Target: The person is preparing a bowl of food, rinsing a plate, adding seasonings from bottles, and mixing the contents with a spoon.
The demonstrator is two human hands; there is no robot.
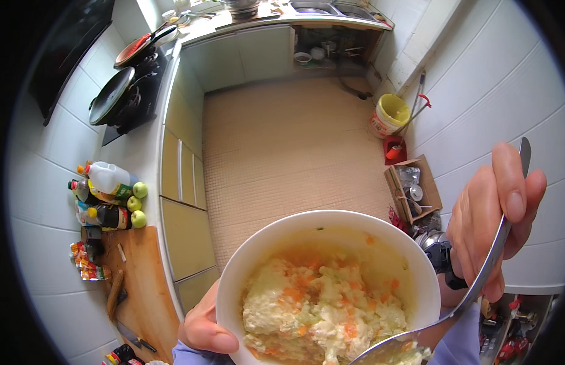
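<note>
My left hand [206,322] grips the left side of a white bowl [328,222] at the bottom middle of the view, thumb on its outside near the rim. Inside is a pale, lumpy mixture [276,292] flecked with orange and green bits. My right hand [489,219] is closed on the handle of a metal spoon [477,280] at the right, with the handle's end sticking up past the fingers. The spoon's head dips into the lower right of the bowl and carries some mixture; part of it is cut off by the frame's lower edge.
At left, a counter [154,170] holds a stove [136,91] with pans, bottles [103,182], green apples [136,204], a cutting board [148,267] and a knife [133,334]. A sink [313,9] stands at the back. A bucket [389,112] and cardboard box [422,188] sit along the right wall.
</note>
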